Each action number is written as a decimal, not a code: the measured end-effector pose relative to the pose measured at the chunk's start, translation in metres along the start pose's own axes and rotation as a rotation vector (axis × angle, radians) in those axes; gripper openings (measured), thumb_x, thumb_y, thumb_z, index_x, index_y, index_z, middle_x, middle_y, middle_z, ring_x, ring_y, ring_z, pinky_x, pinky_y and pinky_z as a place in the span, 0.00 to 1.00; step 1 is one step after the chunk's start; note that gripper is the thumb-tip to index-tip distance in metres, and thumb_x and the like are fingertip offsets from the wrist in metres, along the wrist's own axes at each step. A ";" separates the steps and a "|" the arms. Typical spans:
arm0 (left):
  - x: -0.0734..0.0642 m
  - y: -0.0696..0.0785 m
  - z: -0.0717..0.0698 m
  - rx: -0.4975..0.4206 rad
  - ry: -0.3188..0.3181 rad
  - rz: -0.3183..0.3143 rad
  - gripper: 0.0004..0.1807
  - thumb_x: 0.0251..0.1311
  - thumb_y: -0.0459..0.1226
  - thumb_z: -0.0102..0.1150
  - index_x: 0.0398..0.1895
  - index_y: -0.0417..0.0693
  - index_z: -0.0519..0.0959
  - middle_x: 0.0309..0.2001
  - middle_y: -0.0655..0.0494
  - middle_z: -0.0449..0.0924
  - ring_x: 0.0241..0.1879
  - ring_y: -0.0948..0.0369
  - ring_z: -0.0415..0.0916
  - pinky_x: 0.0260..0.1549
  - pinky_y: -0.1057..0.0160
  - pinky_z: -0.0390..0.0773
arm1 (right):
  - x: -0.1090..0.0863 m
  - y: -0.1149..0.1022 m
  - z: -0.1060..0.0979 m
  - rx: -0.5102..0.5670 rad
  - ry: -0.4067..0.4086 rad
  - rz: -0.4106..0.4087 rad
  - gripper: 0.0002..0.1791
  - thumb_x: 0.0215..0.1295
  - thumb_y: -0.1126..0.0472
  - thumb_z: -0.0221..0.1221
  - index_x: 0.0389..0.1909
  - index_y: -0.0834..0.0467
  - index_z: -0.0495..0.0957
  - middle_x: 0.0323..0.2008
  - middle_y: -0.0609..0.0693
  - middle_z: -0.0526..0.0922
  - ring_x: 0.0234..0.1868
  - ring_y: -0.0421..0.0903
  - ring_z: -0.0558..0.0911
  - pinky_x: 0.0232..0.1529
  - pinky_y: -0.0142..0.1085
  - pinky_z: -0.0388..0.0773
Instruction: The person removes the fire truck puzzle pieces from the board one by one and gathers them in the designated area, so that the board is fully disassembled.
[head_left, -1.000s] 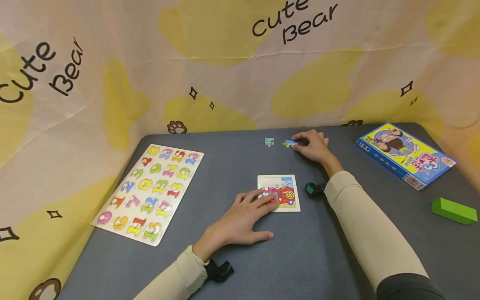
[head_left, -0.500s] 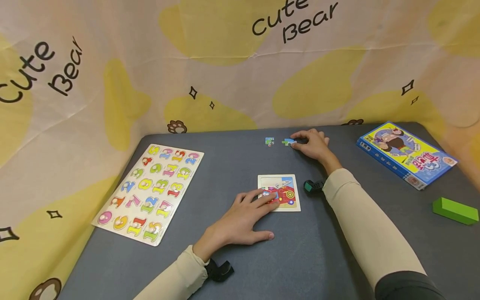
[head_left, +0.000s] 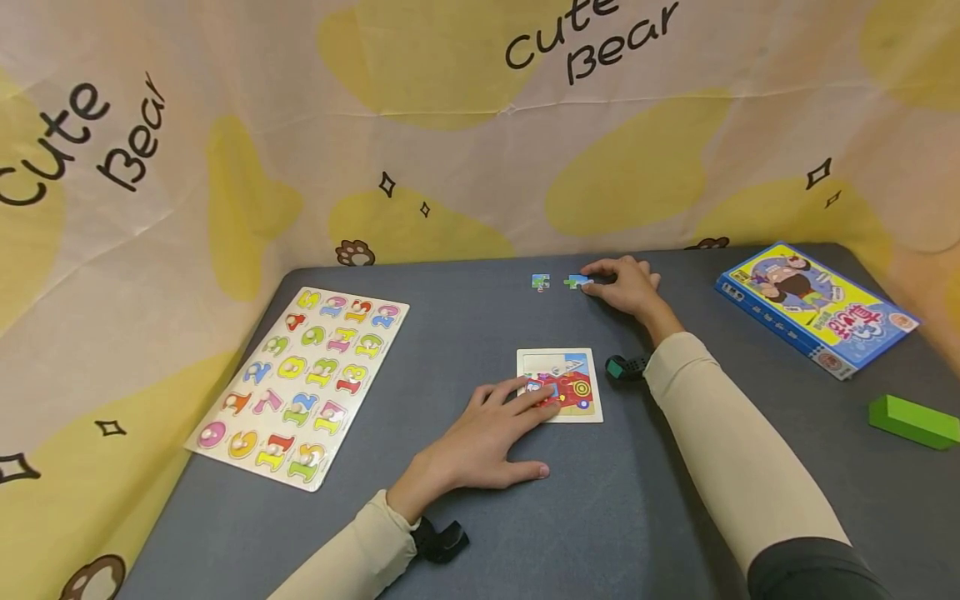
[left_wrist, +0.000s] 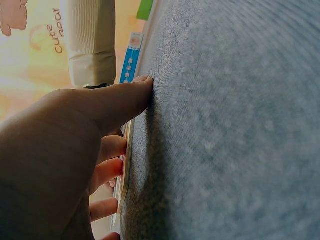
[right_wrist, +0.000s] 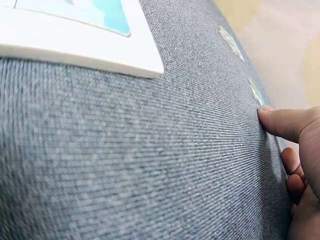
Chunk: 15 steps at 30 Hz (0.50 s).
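My left hand (head_left: 483,446) lies with spread, fairly straight fingers over a small framed jigsaw puzzle (head_left: 597,408) showing a red vehicle. Its fingertips rest on the picture and cover part of it, while the thumb touches the table. Toward the far edge, my right hand (head_left: 628,292) pinches a blue-and-green jigsaw piece (head_left: 575,282) by its right end, between thumb and index finger. That piece lies flat on the table. A second jigsaw piece (head_left: 540,282) sits just left of it. In the right wrist view, the thumb (right_wrist: 280,121) meets the piece's near end.
At left lies a number puzzle board (head_left: 352,442) with colourful knobbed numerals. A blue-and-yellow box (head_left: 817,308) stands at the far right, with a green block (head_left: 913,422) in front of it. A printed cloth (head_left: 450,150) rises behind the grey table (head_left: 465,325).
Both hands stay nearly still. The right hand and its jigsaw piece show only a very slight shift, and the whole head view drifts a little.
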<state>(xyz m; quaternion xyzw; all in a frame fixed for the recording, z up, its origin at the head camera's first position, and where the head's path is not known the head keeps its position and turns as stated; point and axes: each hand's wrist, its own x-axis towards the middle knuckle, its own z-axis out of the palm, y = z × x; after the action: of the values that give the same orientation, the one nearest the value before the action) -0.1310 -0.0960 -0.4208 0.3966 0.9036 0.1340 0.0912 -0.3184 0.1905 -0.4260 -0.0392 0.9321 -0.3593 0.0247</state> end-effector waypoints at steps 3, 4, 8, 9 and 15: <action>0.000 0.000 0.000 0.000 0.004 0.002 0.41 0.64 0.62 0.60 0.79 0.65 0.61 0.81 0.64 0.56 0.81 0.53 0.46 0.71 0.44 0.56 | 0.000 -0.001 0.000 -0.001 0.003 -0.002 0.21 0.71 0.50 0.62 0.61 0.51 0.81 0.62 0.61 0.72 0.58 0.62 0.60 0.55 0.58 0.46; 0.000 0.000 0.000 0.000 0.005 0.002 0.41 0.64 0.62 0.60 0.79 0.65 0.61 0.81 0.64 0.56 0.81 0.53 0.46 0.71 0.44 0.56 | 0.000 -0.002 0.000 -0.002 0.006 -0.002 0.21 0.71 0.50 0.62 0.61 0.51 0.81 0.62 0.61 0.72 0.58 0.62 0.61 0.55 0.58 0.46; 0.000 0.000 0.000 0.001 0.004 0.001 0.41 0.64 0.62 0.60 0.79 0.65 0.61 0.81 0.64 0.56 0.81 0.54 0.46 0.71 0.44 0.56 | 0.000 -0.002 0.000 -0.002 0.007 0.000 0.21 0.71 0.51 0.62 0.61 0.52 0.81 0.63 0.61 0.72 0.58 0.62 0.60 0.55 0.58 0.46; 0.000 0.000 0.000 0.002 0.003 0.000 0.41 0.64 0.62 0.60 0.79 0.65 0.61 0.81 0.64 0.56 0.81 0.54 0.46 0.71 0.44 0.56 | 0.000 -0.002 0.000 -0.001 0.005 0.002 0.21 0.71 0.51 0.62 0.61 0.52 0.81 0.63 0.61 0.72 0.59 0.62 0.60 0.56 0.59 0.46; 0.000 0.001 -0.001 0.013 0.010 0.008 0.41 0.63 0.61 0.60 0.78 0.64 0.63 0.80 0.62 0.58 0.81 0.53 0.47 0.71 0.44 0.56 | 0.000 -0.002 0.000 -0.007 0.003 0.006 0.21 0.71 0.51 0.61 0.62 0.52 0.81 0.63 0.60 0.73 0.59 0.62 0.61 0.56 0.59 0.46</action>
<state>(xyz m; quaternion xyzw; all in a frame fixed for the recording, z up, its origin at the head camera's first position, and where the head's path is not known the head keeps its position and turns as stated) -0.1303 -0.0954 -0.4193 0.4001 0.9033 0.1304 0.0835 -0.3181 0.1887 -0.4245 -0.0357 0.9334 -0.3562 0.0242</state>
